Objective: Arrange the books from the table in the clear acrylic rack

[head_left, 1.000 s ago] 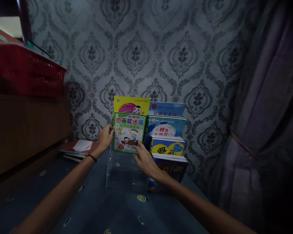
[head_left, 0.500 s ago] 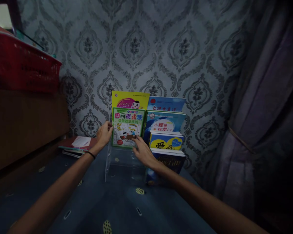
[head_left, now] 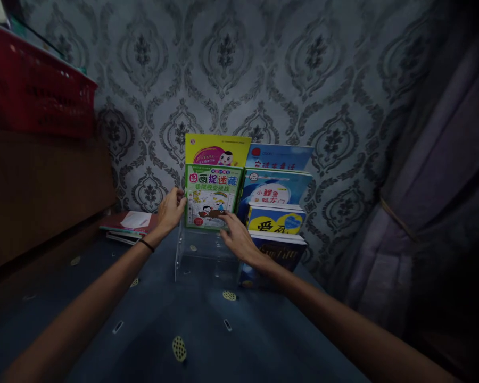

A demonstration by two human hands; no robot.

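Note:
A green-bordered children's picture book (head_left: 212, 198) stands upright in a clear acrylic stand (head_left: 199, 258), in front of a taller yellow book (head_left: 217, 148). My left hand (head_left: 171, 210), with a dark band at its wrist, is beside the green book's left edge, fingers partly bent and thumb apart. I cannot tell whether it touches the book or the stand. My right hand (head_left: 237, 234) is open, its fingertips against the lower right of the green cover. To the right stand a light blue book (head_left: 281, 154), a teal-blue book (head_left: 277, 186), yellow-and-blue books (head_left: 279, 219) and dark blue books (head_left: 281, 251).
A red plastic basket (head_left: 40, 85) sits on a brown wooden cabinet (head_left: 43, 191) at left. Flat books (head_left: 117, 221) with a white paper lie beside it. Patterned blue cloth (head_left: 151, 330) covers the surface. A tied curtain (head_left: 391, 255) hangs at right against the wallpapered wall (head_left: 225, 69).
The camera view has tilted slightly, so the books and stand appear a little higher. My left hand sits slightly off the green book's edge; my right fingertips stay on the cover.

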